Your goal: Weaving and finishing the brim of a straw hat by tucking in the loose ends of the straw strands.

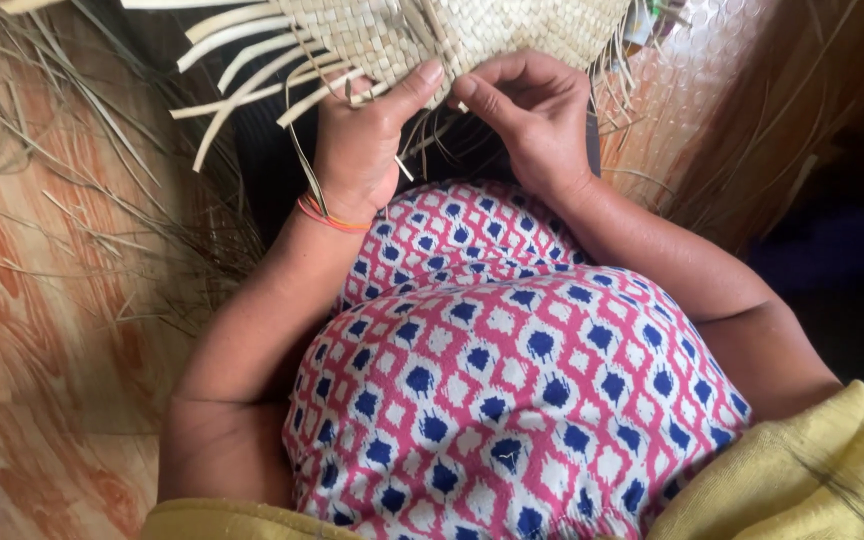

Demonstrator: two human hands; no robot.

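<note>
Weave: pale woven mat (422, 35) of flat leaf strips lies across the person's lap at the top of the view, its unfinished edge turned toward the body so both hands can reach it.
Left hand: left hand (357, 145) grips the mat's edge from below, thumb pressed flat on top, fingers closed on the weave to keep it taut; coloured thread bracelet (332, 215) sits at the wrist.
Right hand: right hand (532, 110) has its fingertips pinched together on a strip at the same edge, just beside the left thumb.
Loose ends: unwoven strips (242, 75) fan out leftward from the mat.
Around: dry fibre scraps (102, 230) litter the wood-patterned floor (32, 330); patterned pink, white and blue dress (502, 380) fills the foreground and hides the lap.
</note>
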